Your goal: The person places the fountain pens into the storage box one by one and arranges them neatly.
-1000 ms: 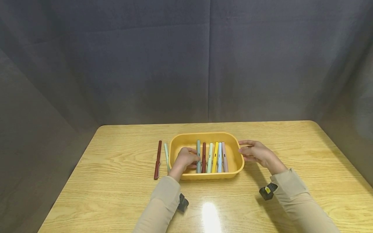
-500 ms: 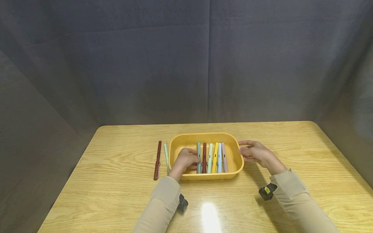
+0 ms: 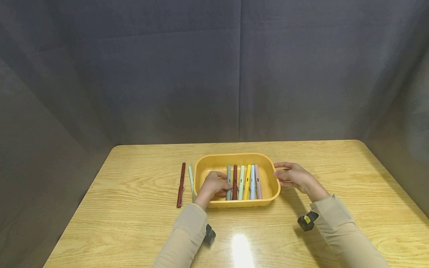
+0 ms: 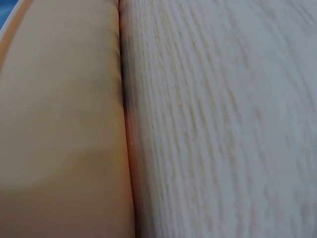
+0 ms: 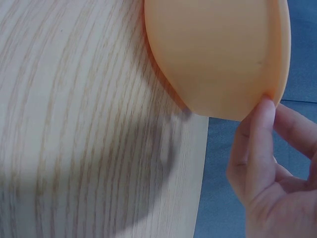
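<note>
A yellow plastic tray (image 3: 234, 204) holds a row of clipped pens lying side by side. My left hand (image 3: 213, 185) reaches in over the near rim and pinches the leftmost one, a teal pen (image 3: 229, 172); the fingers partly cover its lower half. To its right lie a dark red pen (image 3: 235, 173), a pale green pen (image 3: 241, 176), a yellow pen (image 3: 247, 176), a light blue pen (image 3: 253, 176) and a mauve pen (image 3: 257, 176). At the tray's right end, my right hand (image 5: 277, 183) holds the rim with thumb and fingers.
Outside the tray on the left, another dark red pen (image 3: 181, 184) lies on the wooden table (image 3: 134, 208). A second pale green pen (image 3: 191, 176) lies close against the tray's left wall. A dark curtain (image 3: 167, 93) hangs behind the table and along both sides.
The teal pen has slid slightly toward the near rim under my left hand, so its top end now lies about level with the dark red pen's. My right hand stays at the tray's end.
</note>
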The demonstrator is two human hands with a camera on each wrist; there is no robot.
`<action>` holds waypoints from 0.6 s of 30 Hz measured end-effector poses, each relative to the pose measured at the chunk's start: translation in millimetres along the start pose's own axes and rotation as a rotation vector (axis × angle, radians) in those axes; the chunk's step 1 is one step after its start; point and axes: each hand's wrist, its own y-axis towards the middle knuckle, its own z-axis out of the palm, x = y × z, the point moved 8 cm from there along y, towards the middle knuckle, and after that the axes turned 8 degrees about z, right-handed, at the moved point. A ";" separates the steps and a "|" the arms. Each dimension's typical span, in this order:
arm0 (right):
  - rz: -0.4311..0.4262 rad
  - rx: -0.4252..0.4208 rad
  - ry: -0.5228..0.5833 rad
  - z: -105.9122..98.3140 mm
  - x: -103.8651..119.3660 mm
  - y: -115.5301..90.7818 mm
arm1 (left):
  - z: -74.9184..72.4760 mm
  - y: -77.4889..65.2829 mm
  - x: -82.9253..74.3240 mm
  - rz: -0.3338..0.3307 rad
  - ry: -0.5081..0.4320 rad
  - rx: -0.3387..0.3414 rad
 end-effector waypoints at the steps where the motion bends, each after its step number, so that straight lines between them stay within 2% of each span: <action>1: -0.001 -0.002 -0.001 -0.1 -0.3 0.3 | -0.1 -0.3 -0.5 0.003 0.002 0.001; 14: 0.000 -0.002 0.009 -0.1 -1.6 2.0 | -1.6 -2.3 -2.6 0.006 -0.004 -0.006; 18: 0.004 -0.001 0.005 0.0 -1.5 1.8 | -4.3 -3.3 -5.7 0.024 0.028 -0.017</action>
